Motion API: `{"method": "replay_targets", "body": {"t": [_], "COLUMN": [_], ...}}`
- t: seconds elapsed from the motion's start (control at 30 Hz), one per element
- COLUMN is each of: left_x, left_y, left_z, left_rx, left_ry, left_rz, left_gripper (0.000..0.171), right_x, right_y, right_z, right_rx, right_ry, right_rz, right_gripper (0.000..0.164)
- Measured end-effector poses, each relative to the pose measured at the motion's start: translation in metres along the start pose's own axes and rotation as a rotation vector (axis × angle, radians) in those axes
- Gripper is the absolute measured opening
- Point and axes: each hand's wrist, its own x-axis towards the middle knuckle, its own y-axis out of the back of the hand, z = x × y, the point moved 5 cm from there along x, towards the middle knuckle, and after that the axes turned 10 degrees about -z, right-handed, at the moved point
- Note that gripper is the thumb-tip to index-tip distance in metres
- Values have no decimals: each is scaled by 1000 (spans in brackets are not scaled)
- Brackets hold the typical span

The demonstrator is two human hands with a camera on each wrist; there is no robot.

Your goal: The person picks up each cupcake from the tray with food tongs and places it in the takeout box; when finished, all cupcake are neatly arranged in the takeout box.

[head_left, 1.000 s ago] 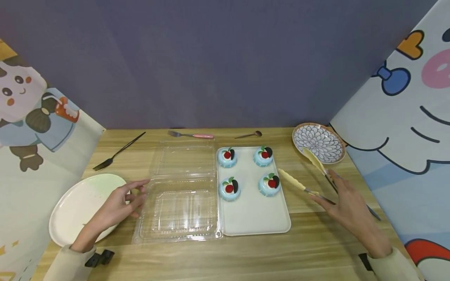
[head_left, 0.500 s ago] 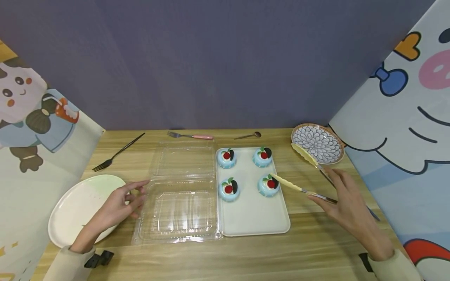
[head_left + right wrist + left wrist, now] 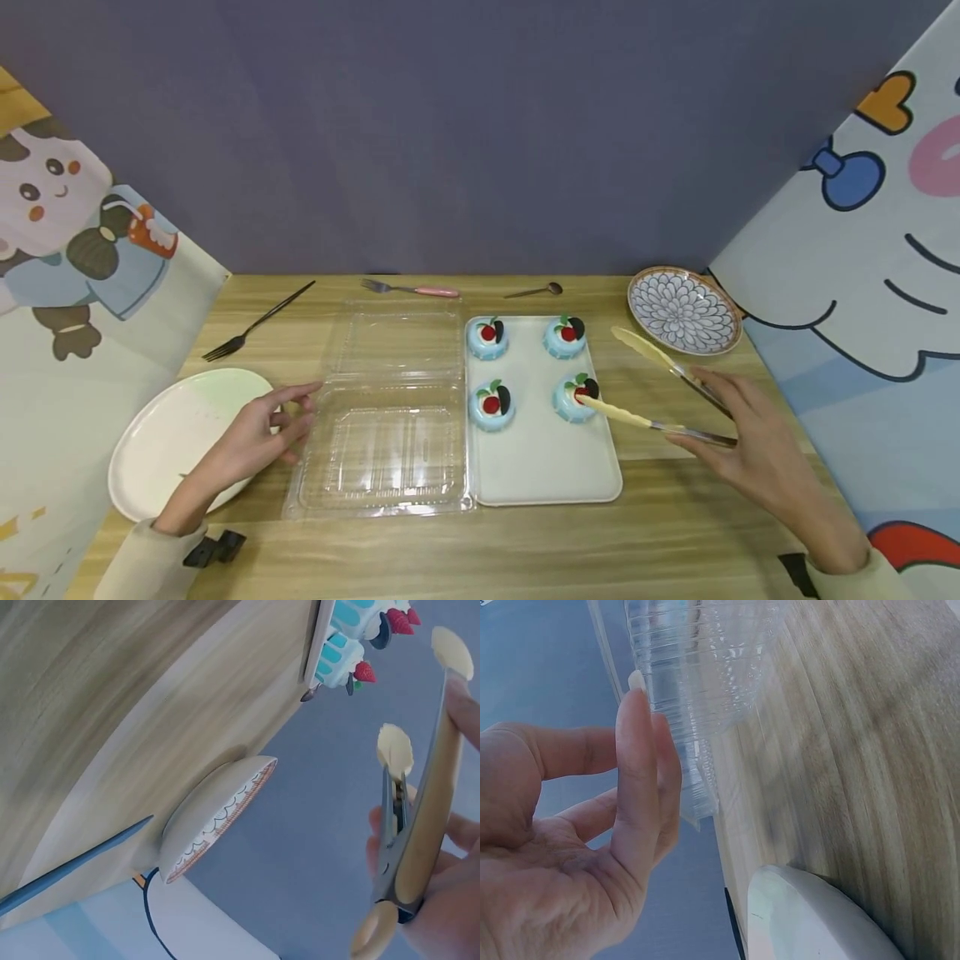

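- I had the right hand gripping the tongs, its fingers curled round them and the two arms of the tongs spread well apart.
- The nearer cream tip lay over the near right cake; from my feed I couldn't tell whether it touched.
- That cake sat upright on the white tray, with the near left cake, far left cake and far right cake.
- I saw the left hand holding nothing, its fingers loosely bent at the left edge of the clear container; contact was unclear to me.
- The container lay unfolded on the tabletop, just beside the tray.
- The left hand partly hid the oval plate.
- Farther back I made out the patterned dish, spoon, pink-handled fork and black fork.
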Motion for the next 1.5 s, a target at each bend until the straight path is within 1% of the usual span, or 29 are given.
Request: {"method": "replay_targets", "body": {"t": [0.1, 0.23, 0.37, 0.47, 0.7, 1.03, 1.17, 1.3, 1.4, 1.5], "left_x": [0, -1, 0, 0, 2, 1, 1, 2, 1, 1], "left_y": [0, 0, 0, 0, 0, 1, 0, 0, 0, 1], "left_z": [-1, -1, -1, -1, 1, 3, 2, 1, 0, -1], "left_rx": [-9, -17, -18, -15, -5, 11, 11, 1, -3, -4], "left_ry": [9, 17, 19, 20, 18, 9, 7, 17, 25, 32], "left_rz": [-1, -2, -3, -5, 2, 3, -2, -7, -7, -8], "left_gripper": [53, 53, 54, 54, 52, 50, 51, 51, 52, 53], "right_x": [-1, -2, -5, -6, -4, -4, -4, 0, 5, 12], "right_y": [-1, -7, -15, -20, -27, -28, -28, -27, -24, -21], "right_z": [0, -1, 0, 1, -1, -3, -3, -5, -10, -16], "right_rx": [-15, -44, -81, -90, -107, -128, -127, -114, -114, -121], "right_ry": [21, 31, 18, 22, 93, 93, 75, 64, 76, 107], "right_rz": [-19, -52, -86, -94, -58, -57, -57, -56, -42, -15], "right_gripper": [98, 90, 82, 76, 74, 73, 71, 70, 71, 72]}}
